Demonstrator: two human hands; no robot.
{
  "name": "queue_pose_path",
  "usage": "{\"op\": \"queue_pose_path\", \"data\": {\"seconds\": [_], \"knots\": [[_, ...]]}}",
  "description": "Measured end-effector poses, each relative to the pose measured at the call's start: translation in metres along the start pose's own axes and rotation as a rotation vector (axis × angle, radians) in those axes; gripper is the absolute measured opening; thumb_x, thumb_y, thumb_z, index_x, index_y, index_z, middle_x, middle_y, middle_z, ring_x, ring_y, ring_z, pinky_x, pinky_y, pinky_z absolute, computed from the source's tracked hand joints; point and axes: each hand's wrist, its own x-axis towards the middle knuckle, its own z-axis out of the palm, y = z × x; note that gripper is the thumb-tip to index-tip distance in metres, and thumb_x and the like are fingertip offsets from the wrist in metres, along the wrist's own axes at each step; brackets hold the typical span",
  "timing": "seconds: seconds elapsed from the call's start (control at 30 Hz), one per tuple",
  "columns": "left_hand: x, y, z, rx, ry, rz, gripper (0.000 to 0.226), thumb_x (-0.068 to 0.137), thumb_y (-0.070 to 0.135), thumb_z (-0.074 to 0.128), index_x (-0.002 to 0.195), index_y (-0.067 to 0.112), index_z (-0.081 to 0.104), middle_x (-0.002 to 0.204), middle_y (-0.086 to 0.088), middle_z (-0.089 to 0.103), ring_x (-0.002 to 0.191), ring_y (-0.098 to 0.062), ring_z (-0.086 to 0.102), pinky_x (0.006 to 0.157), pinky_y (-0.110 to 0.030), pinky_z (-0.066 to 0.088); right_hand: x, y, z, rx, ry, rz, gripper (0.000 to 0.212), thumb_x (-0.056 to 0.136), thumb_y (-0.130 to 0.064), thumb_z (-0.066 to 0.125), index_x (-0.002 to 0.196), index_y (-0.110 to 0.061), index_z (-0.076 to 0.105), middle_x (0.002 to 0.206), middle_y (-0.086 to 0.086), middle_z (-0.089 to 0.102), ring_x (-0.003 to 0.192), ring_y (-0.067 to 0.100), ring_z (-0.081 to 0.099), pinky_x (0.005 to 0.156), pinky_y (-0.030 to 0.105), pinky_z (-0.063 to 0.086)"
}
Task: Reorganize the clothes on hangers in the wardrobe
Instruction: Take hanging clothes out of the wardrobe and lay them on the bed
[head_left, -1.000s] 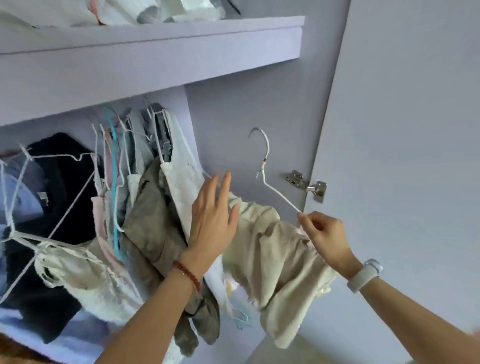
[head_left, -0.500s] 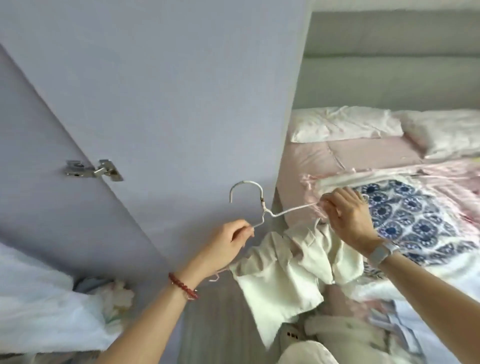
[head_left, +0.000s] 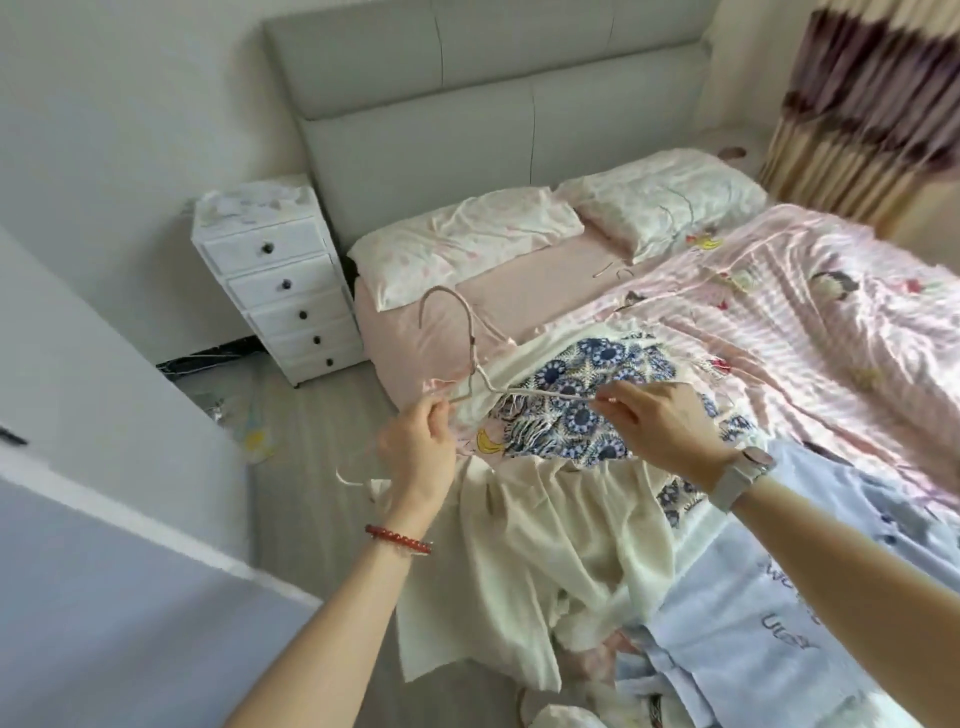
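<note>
Bedroom floor and a wardrobe door lie nearest you. Your left hand and right hand each pinch an arm of the wire hanger, while the cream garment droops below onto the bed. It looks just unhung; folding and rehanging seem left.

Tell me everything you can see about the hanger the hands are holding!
The wire hanger is thin and pale, whitish-pink, with a curved hook on top that points up and left. It is held above the bed's edge. The left hand pinches its left arm, and the right hand pinches its right arm. A cream garment lies crumpled just below it.
</note>
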Motion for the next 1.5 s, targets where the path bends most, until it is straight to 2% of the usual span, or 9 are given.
{"op": "queue_pose_path", "data": {"seconds": [0.17, 0.27, 0.37, 0.7, 0.87, 1.03, 1.2, 1.37, 1.5], "knots": [[0.067, 0.016, 0.004, 0.129, 0.354, 0.154, 0.019, 0.090, 0.003, 0.049, 0.089, 0.003, 0.068, 0.086, -0.011, 0.070, 0.086, -0.034, 0.059, 0.084, -0.032, 0.032, 0.070, 0.025, 0.036, 0.199, 0.006, 0.133, 0.024, 0.090, -0.020, 0.054, 0.088, 0.000, 0.068, 0.058, 0.010, 0.066, 0.041, 0.017, 0.052, 0.038, 0.037, 0.046], [0.114, 0.040, -0.004, 0.211, 0.489, 0.319, 0.021, 0.089, 0.012, 0.050, 0.088, 0.006, 0.070, 0.086, -0.010, 0.068, 0.086, -0.033, 0.060, 0.085, -0.039, 0.036, 0.106, 0.035, 0.051, 0.357, 0.076, 0.188, 0.014, 0.087, -0.009, 0.058, 0.087, 0.003, 0.067, 0.054, 0.010, 0.061, 0.040, 0.010, 0.044, 0.038, 0.029, 0.040], [0.160, 0.064, 0.002, 0.265, 0.503, 0.290, 0.027, 0.090, 0.022, 0.050, 0.110, 0.011, 0.066, 0.120, -0.011, 0.059, 0.119, -0.034, 0.048, 0.096, -0.059, 0.031, 0.132, 0.054, 0.064, 0.502, 0.136, 0.307, 0.013, 0.088, -0.006, 0.056, 0.088, 0.004, 0.065, 0.053, 0.001, 0.054, 0.036, 0.001, 0.041, 0.041, 0.009, 0.029], [0.297, 0.043, 0.115, 0.426, 0.007, 0.289, 0.052, 0.093, 0.029, 0.045, 0.142, 0.024, 0.030, 0.153, -0.002, 0.020, 0.140, -0.023, 0.015, 0.110, -0.052, 0.011, 0.232, 0.168, 0.129, 0.646, 0.462, 0.708, 0.016, 0.092, -0.007, 0.049, 0.088, 0.001, 0.062, 0.048, -0.007, 0.035, 0.038, 0.001, 0.032, 0.041, 0.012, 0.020], [0.359, -0.009, 0.219, 0.478, -0.319, 0.191, 0.054, 0.095, 0.035, 0.038, 0.145, 0.025, 0.021, 0.155, -0.001, 0.011, 0.142, -0.022, 0.009, 0.112, -0.054, 0.007, 0.274, 0.280, 0.193, 0.525, 0.509, 0.929, 0.019, 0.092, -0.014, 0.050, 0.092, -0.001, 0.063, 0.060, -0.001, 0.051, 0.050, 0.000, 0.043, 0.049, 0.012, 0.033], [0.388, -0.078, 0.310, 0.604, -0.561, 0.152, 0.058, 0.096, 0.039, 0.035, 0.147, 0.025, 0.012, 0.156, -0.002, 0.004, 0.143, -0.023, 0.004, 0.113, -0.053, 0.008, 0.275, 0.399, 0.263, 0.232, 0.294, 1.079, 0.024, 0.092, -0.013, 0.046, 0.102, 0.000, 0.063, 0.087, 0.020, 0.066, 0.079, 0.030, 0.057, 0.064, 0.025, 0.032], [0.389, -0.141, 0.368, 0.757, -0.779, 0.180, 0.060, 0.094, 0.052, 0.022, 0.146, 0.034, -0.002, 0.156, 0.000, -0.010, 0.142, -0.027, -0.008, 0.110, -0.058, 0.004, 0.251, 0.485, 0.297, 0.087, 0.230, 1.134, 0.030, 0.094, -0.011, 0.036, 0.112, -0.002, 0.058, 0.111, 0.022, 0.061, 0.104, 0.036, 0.054, 0.081, 0.033, 0.039], [0.385, -0.174, 0.395, 0.855, -0.904, 0.119, 0.057, 0.092, 0.058, 0.008, 0.144, 0.038, -0.002, 0.156, -0.001, -0.009, 0.142, -0.030, -0.010, 0.109, -0.060, 0.002, 0.231, 0.516, 0.323, -0.075, -0.353, 1.188, 0.046, 0.098, -0.019, 0.029, 0.143, -0.011, 0.024, 0.147, 0.019, 0.025, 0.138, 0.033, 0.015, 0.111, 0.041, 0.012], [0.383, -0.174, 0.395, 0.847, -0.916, 0.105, 0.056, 0.094, 0.055, 0.011, 0.145, 0.033, 0.007, 0.156, -0.003, -0.001, 0.143, -0.029, -0.004, 0.110, -0.058, 0.005, 0.217, 0.488, 0.335, -0.060, -0.503, 1.090, 0.052, 0.098, -0.028, 0.027, 0.146, -0.017, 0.012, 0.155, 0.010, 0.008, 0.141, 0.030, 0.006, 0.114, 0.047, 0.009]]}}
